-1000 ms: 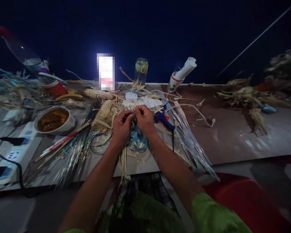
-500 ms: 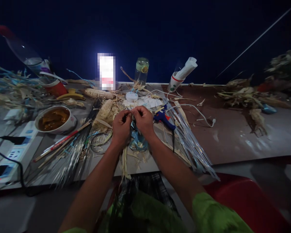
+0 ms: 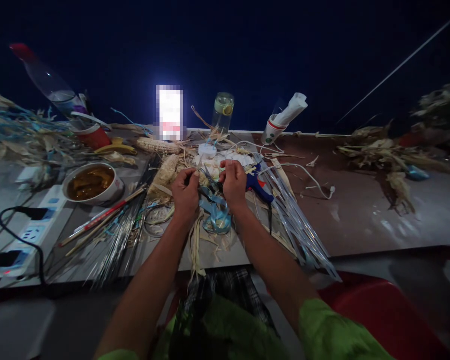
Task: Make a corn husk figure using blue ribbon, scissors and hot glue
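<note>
Both hands are raised over the cluttered middle of the table, a small gap between them. My left hand (image 3: 186, 192) is closed in a pinch at thumb and forefinger; what it holds is too small to name. My right hand (image 3: 234, 184) has its fingers curled together, and anything in them is hidden. Blue ribbon (image 3: 216, 215) lies looped on the table below and between the hands. Just right of my right hand is a blue glue gun (image 3: 260, 189). A pale corn husk bundle (image 3: 165, 176) lies left of my left hand.
A bowl of brown liquid (image 3: 91, 183) and a power strip (image 3: 33, 235) are at the left. Thin wires (image 3: 116, 250) and clear sticks (image 3: 300, 225) flank the arms. Behind stand a green-lidded bottle (image 3: 223, 111), a lit screen (image 3: 170, 112) and a paper cup (image 3: 273, 130).
The hands, together before, have moved apart, my right hand to the right. More of the blue ribbon shows between them. The whole view has shifted slightly.
</note>
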A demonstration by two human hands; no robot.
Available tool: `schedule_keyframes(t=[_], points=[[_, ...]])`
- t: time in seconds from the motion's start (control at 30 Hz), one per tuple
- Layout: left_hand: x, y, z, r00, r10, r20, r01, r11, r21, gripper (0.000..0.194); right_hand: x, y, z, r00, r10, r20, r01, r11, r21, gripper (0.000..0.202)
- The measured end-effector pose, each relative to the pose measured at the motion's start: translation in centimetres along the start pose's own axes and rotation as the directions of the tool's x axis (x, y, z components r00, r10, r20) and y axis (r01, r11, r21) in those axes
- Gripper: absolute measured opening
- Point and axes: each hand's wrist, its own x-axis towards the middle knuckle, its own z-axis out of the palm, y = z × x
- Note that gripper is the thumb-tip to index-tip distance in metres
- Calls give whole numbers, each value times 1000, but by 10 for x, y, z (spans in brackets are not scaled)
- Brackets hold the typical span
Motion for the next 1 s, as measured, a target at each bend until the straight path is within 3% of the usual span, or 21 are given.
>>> schedule_keyframes(t=[0.3,0.37,0.47,0.53,0.63,0.73,0.87,1.0], points=[[9,-9,-4,980,-198,34,198,929,-312,20,11,-11,-8,1000,11,17,-11,999,34,26],[10,-11,-6,976,-208,58,215,905,-368,22,16,-24,-23,998,-1,59,2,1000,-20,24],[12,-14,-7,980,-194,47,195,888,-417,21,19,-39,-63,989,-57,136,87,970,-225,24],[13,-15,-6,982,-190,18,179,882,-436,20,16,-41,-95,983,-51,177,133,862,-490,22],[14,-17,-5,984,-179,-11,154,874,-461,18,10,-31,-133,983,130,129,40,534,-844,31],[14,-19,-4,986,-167,-10,144,878,-457,18,4,-16,-144,944,276,181,109,257,-960,47],[15,-21,-5,985,-173,-15,149,885,-441,17,4,-8,-134,902,364,232,208,107,-972,53],[15,-20,-5,982,-187,-14,162,886,-435,17,10,-7,-128,900,375,223,204,91,-975,46]])
